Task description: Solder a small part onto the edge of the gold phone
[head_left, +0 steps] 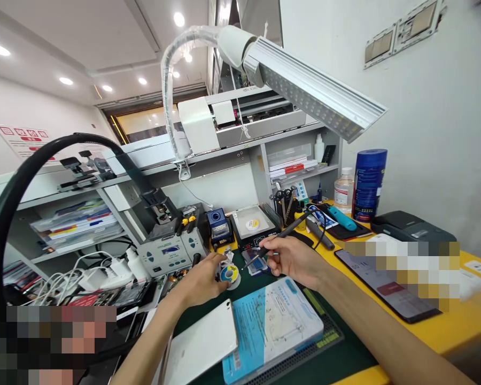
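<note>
My right hand (pixel 291 260) grips a black soldering iron (pixel 273 243) like a pen, its thin tip pointing down and left. Close to that tip, my left hand (pixel 203 280) has its fingers curled round the side of a small solder spool (pixel 230 274) with a yellow and blue label. Under my wrists lies a blue and white box (pixel 274 326), with a white tablet (pixel 204 342) overlapping its left edge. Behind the iron's tip, a small clear packet (pixel 256 263) rests on the green mat (pixel 196 313).
An LED lamp (pixel 316 85) on a bendy neck hangs overhead. A grey soldering station (pixel 172 254), a blue unit (pixel 218 227) and a black-edged heating plate (pixel 253 222) line the back. At right are a phone (pixel 385 283), a blue can (pixel 369 184) and a bottle (pixel 343 190).
</note>
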A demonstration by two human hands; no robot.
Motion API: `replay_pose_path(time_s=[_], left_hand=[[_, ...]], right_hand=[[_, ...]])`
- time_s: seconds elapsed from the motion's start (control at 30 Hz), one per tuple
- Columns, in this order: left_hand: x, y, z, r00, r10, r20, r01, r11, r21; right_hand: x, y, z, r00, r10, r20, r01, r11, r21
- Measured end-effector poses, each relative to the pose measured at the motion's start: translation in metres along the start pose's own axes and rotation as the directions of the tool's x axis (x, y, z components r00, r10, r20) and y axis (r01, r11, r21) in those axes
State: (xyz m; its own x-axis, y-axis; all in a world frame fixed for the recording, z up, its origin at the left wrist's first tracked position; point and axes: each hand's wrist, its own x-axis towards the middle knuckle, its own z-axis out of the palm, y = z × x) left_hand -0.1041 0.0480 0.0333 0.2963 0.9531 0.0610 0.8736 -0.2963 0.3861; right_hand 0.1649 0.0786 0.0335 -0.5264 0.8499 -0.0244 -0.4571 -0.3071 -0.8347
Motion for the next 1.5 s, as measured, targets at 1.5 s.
replay_pose_path(time_s=[1.5], left_hand=[[-0.054, 0.019, 0.006, 0.951, -0.196, -0.24, -0.084, 0.584, -0.807]], right_hand=[[-0.002, 0.021, 0.022, 0.951, -0.285, -0.116, 0.248, 0.933, -0.259]])
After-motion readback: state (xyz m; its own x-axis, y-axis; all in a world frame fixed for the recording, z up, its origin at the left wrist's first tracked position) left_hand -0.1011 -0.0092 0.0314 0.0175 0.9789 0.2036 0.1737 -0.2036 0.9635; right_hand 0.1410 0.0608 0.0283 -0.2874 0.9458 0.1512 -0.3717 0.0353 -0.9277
